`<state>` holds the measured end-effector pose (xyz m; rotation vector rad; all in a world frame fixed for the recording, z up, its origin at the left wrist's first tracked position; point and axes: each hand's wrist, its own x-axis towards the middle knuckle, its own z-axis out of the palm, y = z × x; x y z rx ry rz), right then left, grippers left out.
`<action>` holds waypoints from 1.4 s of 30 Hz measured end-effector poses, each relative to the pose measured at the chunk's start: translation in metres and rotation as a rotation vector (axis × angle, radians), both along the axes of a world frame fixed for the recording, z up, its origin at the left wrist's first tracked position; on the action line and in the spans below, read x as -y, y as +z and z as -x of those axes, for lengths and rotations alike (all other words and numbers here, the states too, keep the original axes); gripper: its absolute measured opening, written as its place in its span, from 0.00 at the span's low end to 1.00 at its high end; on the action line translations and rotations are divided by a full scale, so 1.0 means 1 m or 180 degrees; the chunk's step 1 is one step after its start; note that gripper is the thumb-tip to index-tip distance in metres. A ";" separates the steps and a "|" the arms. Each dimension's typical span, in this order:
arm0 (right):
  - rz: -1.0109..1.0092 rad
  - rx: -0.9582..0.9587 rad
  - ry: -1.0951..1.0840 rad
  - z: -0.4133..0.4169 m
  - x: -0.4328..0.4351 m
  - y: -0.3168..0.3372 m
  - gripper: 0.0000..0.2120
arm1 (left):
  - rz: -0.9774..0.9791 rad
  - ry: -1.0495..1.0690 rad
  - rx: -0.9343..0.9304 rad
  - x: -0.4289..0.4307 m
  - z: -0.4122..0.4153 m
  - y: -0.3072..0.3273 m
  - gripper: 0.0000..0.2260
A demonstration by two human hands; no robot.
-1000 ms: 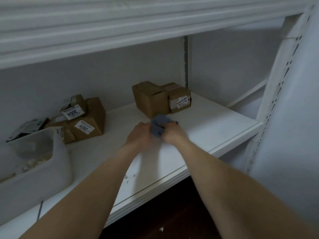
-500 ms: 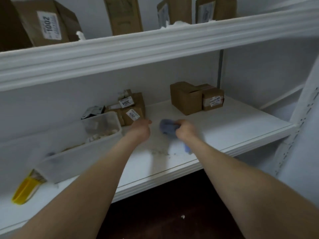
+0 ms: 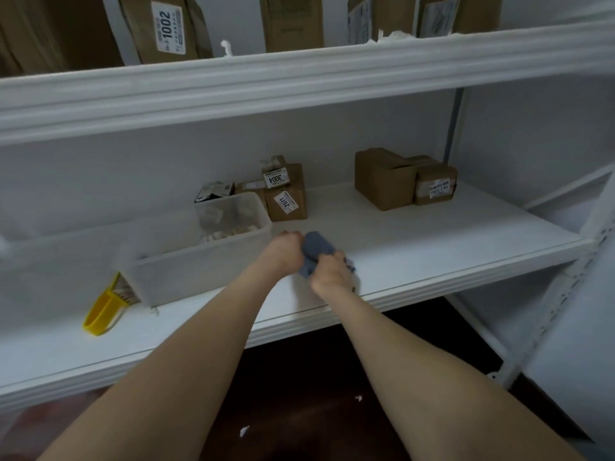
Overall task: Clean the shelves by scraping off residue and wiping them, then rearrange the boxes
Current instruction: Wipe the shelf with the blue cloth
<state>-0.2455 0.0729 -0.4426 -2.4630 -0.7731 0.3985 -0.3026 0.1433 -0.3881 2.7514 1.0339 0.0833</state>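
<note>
Your cloth (image 3: 314,252) is a dusty blue-grey, plain, no print on it. The shelf (image 3: 432,241) is white all over, and it's the same white on the upper shelf (image 3: 299,81). Brown cardboard now: the box marked 2011 (image 3: 288,201) wears a white label with black digits, and so does the box marked 1002 (image 3: 166,28). The tub (image 3: 199,261) is a frosted, milky white. The scraper (image 3: 103,311) is bright yellow, possibly pale and striped at its half-hidden end. The floor (image 3: 299,377) is dark reddish-brown with white flecks (image 3: 244,431).
</note>
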 end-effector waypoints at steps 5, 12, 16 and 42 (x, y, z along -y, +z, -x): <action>-0.0413 -0.0336 0.0277 0.002 -0.012 0.021 0.18 | -0.0079 -0.0086 0.0281 -0.001 0.013 0.016 0.19; -0.0977 0.0150 -0.0021 0.009 -0.036 0.072 0.24 | -0.0560 0.0427 0.0816 -0.034 0.069 0.047 0.18; -0.1094 -0.0815 0.0175 0.021 -0.063 0.074 0.33 | -0.0592 0.0813 0.0493 -0.068 0.120 0.049 0.21; -0.0793 -0.0828 0.0535 0.016 -0.064 0.004 0.13 | -0.1445 0.0818 0.0273 -0.083 0.157 0.034 0.21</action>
